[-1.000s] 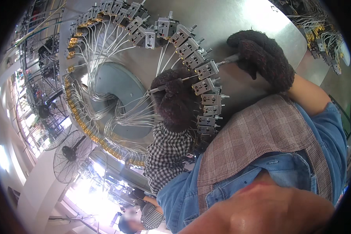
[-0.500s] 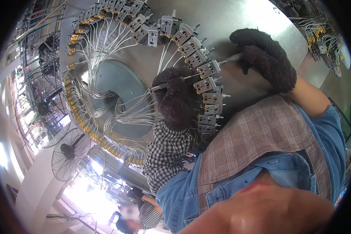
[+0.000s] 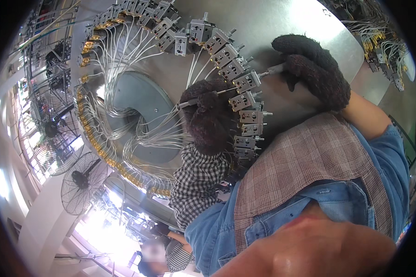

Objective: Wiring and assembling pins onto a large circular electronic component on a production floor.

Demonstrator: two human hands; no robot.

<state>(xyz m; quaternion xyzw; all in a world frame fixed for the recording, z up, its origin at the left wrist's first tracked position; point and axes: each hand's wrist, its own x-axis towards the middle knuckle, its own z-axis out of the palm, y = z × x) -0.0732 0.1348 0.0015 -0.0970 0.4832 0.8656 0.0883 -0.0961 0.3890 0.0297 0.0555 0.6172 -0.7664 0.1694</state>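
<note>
Left hand (image 3: 208,122), dark-gloved, its grip closed on a thin metal probe (image 3: 203,98) whose long axis runs from 8 toward 2 o'clock into a grey switch block (image 3: 242,99). Right hand (image 3: 316,69), at 2 o'clock, pinches a small shaft (image 3: 269,72) on the neighbouring block (image 3: 246,81).

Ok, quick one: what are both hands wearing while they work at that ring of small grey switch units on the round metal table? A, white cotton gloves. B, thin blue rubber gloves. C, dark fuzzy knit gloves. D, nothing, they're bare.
C: the left hand and the right hand are both covered in dark, fuzzy knit gloves, each at the ring of grey switch units on the round metal table.
</note>
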